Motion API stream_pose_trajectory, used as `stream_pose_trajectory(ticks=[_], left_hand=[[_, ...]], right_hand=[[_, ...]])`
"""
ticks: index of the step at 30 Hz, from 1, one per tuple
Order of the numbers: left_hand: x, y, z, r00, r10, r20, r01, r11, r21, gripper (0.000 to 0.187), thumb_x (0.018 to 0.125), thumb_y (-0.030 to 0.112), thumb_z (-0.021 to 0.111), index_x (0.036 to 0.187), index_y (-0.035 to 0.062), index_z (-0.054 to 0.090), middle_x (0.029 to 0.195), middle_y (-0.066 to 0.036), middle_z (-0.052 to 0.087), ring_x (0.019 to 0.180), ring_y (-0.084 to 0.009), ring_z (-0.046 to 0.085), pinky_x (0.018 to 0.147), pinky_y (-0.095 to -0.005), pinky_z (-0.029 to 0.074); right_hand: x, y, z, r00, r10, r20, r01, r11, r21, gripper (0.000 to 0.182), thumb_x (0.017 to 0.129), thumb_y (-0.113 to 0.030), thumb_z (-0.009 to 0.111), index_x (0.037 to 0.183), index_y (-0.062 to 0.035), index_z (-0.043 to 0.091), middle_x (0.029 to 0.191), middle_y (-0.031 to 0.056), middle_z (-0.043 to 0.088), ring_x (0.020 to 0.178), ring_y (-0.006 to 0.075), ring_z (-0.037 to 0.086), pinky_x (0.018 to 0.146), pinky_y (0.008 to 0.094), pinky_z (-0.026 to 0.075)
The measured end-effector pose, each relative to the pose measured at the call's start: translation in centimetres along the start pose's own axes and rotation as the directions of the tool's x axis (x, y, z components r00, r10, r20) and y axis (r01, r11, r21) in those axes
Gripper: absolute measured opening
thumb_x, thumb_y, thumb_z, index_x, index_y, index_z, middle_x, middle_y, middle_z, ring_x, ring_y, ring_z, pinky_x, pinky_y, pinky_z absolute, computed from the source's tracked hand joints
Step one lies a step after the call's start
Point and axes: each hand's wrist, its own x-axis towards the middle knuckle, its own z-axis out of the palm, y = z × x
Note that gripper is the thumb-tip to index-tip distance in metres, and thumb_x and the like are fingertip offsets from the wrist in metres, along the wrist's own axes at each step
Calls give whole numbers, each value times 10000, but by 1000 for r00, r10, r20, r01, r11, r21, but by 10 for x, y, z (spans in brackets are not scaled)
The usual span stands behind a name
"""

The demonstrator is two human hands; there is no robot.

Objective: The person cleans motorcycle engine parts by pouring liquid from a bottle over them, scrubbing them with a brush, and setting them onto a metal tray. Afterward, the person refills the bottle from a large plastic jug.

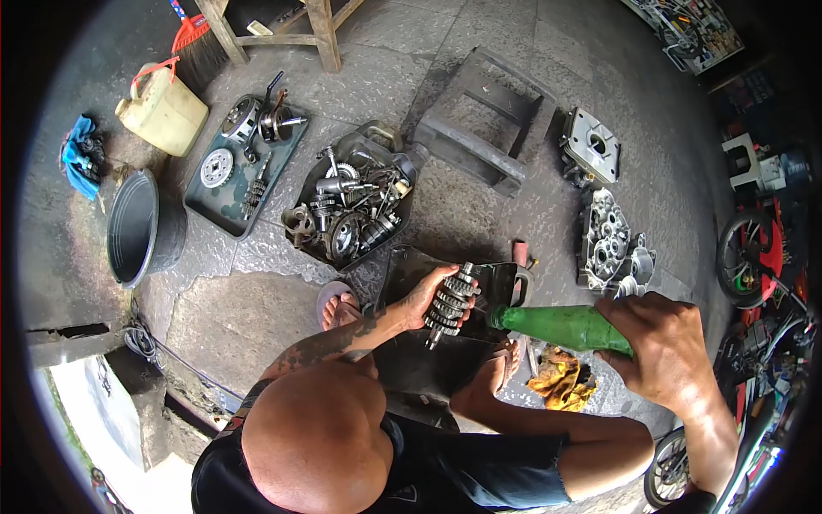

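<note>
My left hand point(419, 301) is wrapped around a transmission gear shaft point(451, 303), a metal shaft stacked with several toothed gears, its ends sticking out above and below. My right hand point(661, 347) grips a green glass bottle point(561, 327) by its base end. The bottle lies nearly level, with its mouth pointing left, close beside the gears. Below both hands is a dark cut-open plastic container point(402, 276) between my feet. A stained yellow rag point(562, 381) lies on the floor under the bottle.
Loose engine parts fill a black bin point(295, 244) ahead. Left of it are a parts tray point(224, 224), a black bucket point(175, 236) and a jerrycan point(167, 111). A low wooden stool point(467, 141) stands ahead; engine casings point(604, 240) lie to the right.
</note>
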Motion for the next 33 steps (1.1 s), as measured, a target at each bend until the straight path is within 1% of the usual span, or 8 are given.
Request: stream_pose_trajectory(ticks=[5,9,11,14,18,21,26,33], left_hand=[[2,0,-7,1000,-14,-8,14,1000,6,489,956,524,452,1116,89,606,846,-85,670,656,-213,675,566,-348,577],[0,-2,-9,998,-28,-56,30,999,42,487,948,533,465,1122,103,615,855,-69,671,677,-199,677,577,-337,573],[-1,-3,-11,993,-62,-97,65,998,24,505,953,515,444,1159,82,603,869,-87,662,680,-221,673,580,-346,570],[-3,-7,-15,986,-18,165,27,998,-54,560,955,467,391,1229,7,557,905,-143,641,667,-280,658,579,-386,565],[-12,0,-8,977,-77,199,87,995,-40,586,945,450,372,1268,-13,530,900,-162,624,670,-281,652,588,-396,561],[-13,0,-6,962,-76,262,86,996,-28,589,933,450,384,1269,-11,529,892,-162,623,665,-270,646,583,-389,555],[-15,2,-2,946,-84,312,52,993,108,547,927,440,396,1242,12,529,861,-152,631,660,-249,642,557,-361,540],[-15,4,2,938,-112,329,72,989,131,529,917,438,426,1230,26,537,845,-149,621,650,-245,637,533,-352,524]], right_hand=[[1,-6,3,997,-63,53,62,998,17,472,675,-217,795,1089,-63,628,845,77,627,793,248,637,687,371,508],[2,-2,-1,1000,-14,23,14,1000,19,482,673,-221,797,1092,-55,626,862,90,643,800,260,645,696,379,513],[3,2,-3,1000,-7,9,7,1000,0,488,675,-220,796,1099,-52,625,880,97,652,804,268,647,702,382,515],[4,5,-4,1000,-4,-17,4,1000,-11,497,677,-215,793,1113,-47,624,914,109,667,811,284,649,713,389,517],[4,5,-7,1000,8,-24,-9,1000,-5,494,683,-205,787,1123,-44,630,947,119,676,815,294,649,720,394,518],[6,6,-9,999,16,-30,-17,1000,-16,486,677,-204,791,1111,-43,642,931,117,675,813,292,650,719,396,517],[8,5,-13,999,21,-35,-21,1000,-19,479,667,-202,795,1097,-48,653,897,110,672,805,283,650,711,392,514],[9,1,-19,1000,9,-12,-9,1000,-17,455,663,-192,799,1077,-61,661,877,92,671,787,269,651,700,385,514]])
